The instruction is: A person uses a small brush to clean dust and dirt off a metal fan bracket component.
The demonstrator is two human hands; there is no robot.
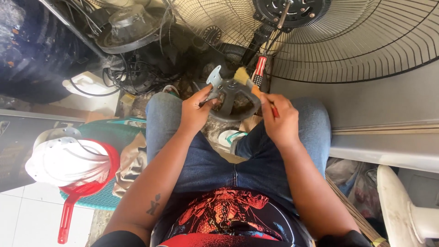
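Person seated, knees apart; left hand (195, 112) gripping grey ring part (233, 98) by its left side, held above the knees; right hand (279, 120) closed around brush (249, 82), bristles touching the ring's upper rim; red screwdriver (259, 72) just behind the ring; fan grille (338, 41) beyond the ring; red scoop (75, 192) with white cover well left of the ring, on the floor.

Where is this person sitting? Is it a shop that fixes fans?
Probably a small fan repair spot, maybe at home. A big wire fan guard stands close in front, a fan motor lies among tangled cables, and the left hand holds a grey metal part while the right hand brushes it with a paintbrush.
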